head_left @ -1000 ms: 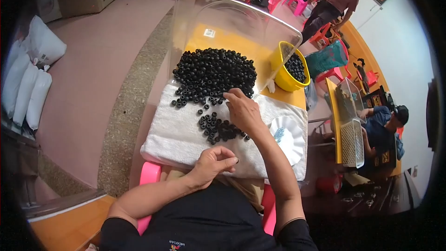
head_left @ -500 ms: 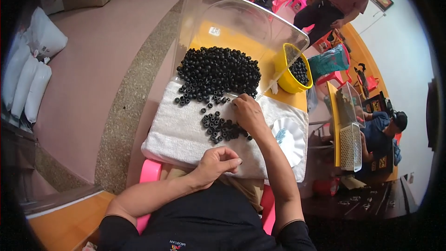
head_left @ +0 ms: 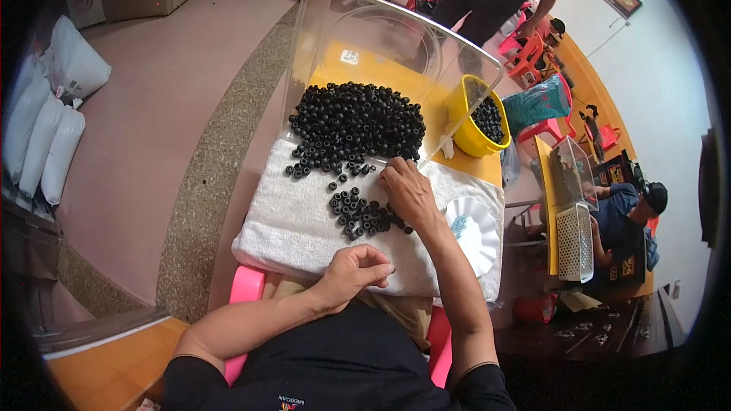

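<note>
Small pale lettering (head_left: pixel 291 400) with a coloured mark is borne upside down on the black shirt (head_left: pixel 343 361) — a white label (head_left: pixel 349 57) is seen on the clear bin (head_left: pixel 388 30), and faint print (head_left: pixel 74 101) is carried by a white sack (head_left: pixel 80 70) — both too small to be read

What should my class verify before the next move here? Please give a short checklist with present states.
1. Right hand near the black beads: ok, at the pile's near edge.
2. Right hand empty: cannot tell, fingertips partly hidden.
3. Left hand empty: cannot tell.
4. All black beads off the white towel: not ok, a loose cluster lies there.
5. Yellow tub holding beads: ok.
6. White fluted dish holding blue bits: ok.
</note>
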`<control>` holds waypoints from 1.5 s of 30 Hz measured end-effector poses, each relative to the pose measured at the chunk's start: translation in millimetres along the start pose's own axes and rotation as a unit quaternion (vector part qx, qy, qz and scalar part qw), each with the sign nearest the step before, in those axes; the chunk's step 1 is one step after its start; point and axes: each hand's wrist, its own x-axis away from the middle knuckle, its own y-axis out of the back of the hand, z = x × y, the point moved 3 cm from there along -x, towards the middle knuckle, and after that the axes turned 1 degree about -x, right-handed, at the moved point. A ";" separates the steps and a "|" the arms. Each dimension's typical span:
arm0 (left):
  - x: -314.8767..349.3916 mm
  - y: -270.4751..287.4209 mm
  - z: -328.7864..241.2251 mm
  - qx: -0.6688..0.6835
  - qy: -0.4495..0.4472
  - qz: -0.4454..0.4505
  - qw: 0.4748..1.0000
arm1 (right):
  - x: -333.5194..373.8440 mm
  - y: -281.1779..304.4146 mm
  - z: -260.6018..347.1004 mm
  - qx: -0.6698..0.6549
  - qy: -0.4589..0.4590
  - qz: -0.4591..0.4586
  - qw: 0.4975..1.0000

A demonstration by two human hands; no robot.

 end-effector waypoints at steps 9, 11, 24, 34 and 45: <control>-0.6 0.4 1.3 0.005 0.004 -0.003 1.000 | 8.1 8.1 -4.5 -0.194 -0.019 -0.136 0.971; -0.7 -0.1 1.3 0.005 0.006 -0.005 1.000 | 14.2 6.0 -8.1 -0.226 -0.049 -0.153 0.961; -1.1 3.0 2.8 0.024 -0.005 -0.016 1.000 | 73.7 33.5 11.6 -0.434 -0.177 -0.082 0.880; -4.0 -0.9 3.5 -0.033 -0.004 0.021 0.999 | 118.6 40.9 40.1 -0.482 -0.138 -0.016 0.865; -4.5 1.3 9.7 -0.054 -0.006 0.055 0.997 | 109.3 65.0 56.0 -0.445 -0.067 0.033 0.893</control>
